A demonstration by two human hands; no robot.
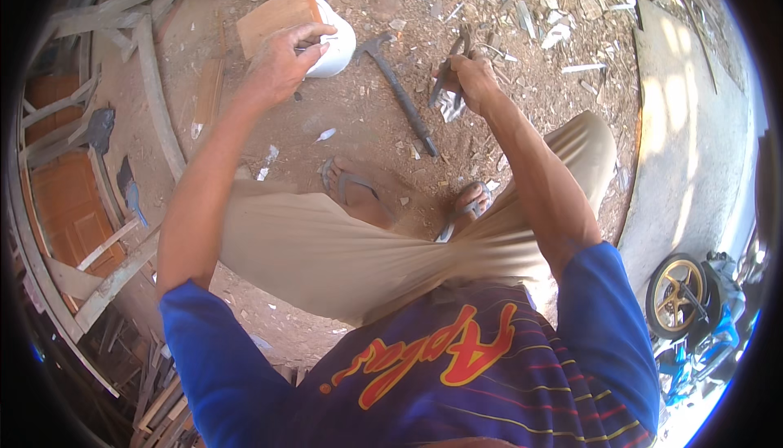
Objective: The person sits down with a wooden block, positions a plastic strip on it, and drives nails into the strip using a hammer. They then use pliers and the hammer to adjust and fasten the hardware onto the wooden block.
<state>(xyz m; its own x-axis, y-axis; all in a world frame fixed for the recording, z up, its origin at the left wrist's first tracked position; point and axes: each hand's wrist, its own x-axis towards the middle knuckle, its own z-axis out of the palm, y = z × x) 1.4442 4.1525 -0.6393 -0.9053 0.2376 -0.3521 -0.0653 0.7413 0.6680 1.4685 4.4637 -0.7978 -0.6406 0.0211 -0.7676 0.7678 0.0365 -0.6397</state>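
Observation:
My left hand (281,66) is closed at the near edge of a brown wooden board (279,20). Its thumb and fingers come together, and whatever sits between them is too small to make out. The board leans over a white bucket (336,44), covering part of it. My right hand (473,81) grips dark metal pliers (441,81), whose jaws point away from me above the dirt ground. Between the hands, a hammer (398,93) lies on the ground, its head toward the bucket and its handle toward my feet.
Wood chips and scraps litter the dirt ground (522,89). Wooden frames (155,89) and panelled doors (77,211) stand at left. A concrete slab (665,121) runs along the right, with a motorcycle wheel (677,295) nearer me. My sandalled feet (359,191) are below the hammer.

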